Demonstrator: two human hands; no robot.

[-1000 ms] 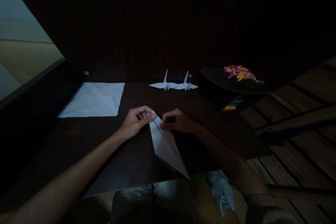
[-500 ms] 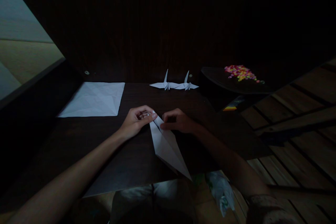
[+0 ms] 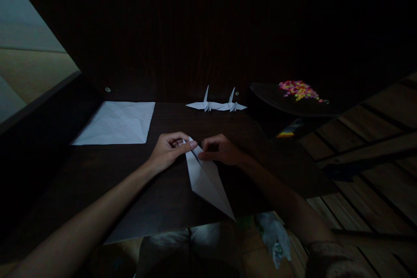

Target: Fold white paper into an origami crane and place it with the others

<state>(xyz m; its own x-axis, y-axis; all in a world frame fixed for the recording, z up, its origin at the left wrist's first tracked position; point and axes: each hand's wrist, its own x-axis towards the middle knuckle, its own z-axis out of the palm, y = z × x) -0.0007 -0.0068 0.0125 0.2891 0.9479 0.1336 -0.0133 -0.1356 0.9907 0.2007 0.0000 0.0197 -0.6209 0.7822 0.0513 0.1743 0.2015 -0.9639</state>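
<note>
The fingers [image 3: 193, 143] of your left hand [image 3: 167, 147] are pinching the upper end of the folded white paper [image 3: 208, 182], with the thumb on its face. The thumb of your right hand [image 3: 223, 152] touches the right edge of this paper, the index finger is bent close to it; whether these two pinch, I cannot tell. The paper is kite-shaped, above the worktop [image 3: 137, 200], with its long point toward your lap. Beyond it, at the back, stand two white paper cranes [image 3: 206, 106], touching each other. To the left lies a creased white sheet [image 3: 120, 124]. To the right, a dark shelf [image 3: 267, 95] carries a heap of small coloured pieces [image 3: 298, 90].
</note>
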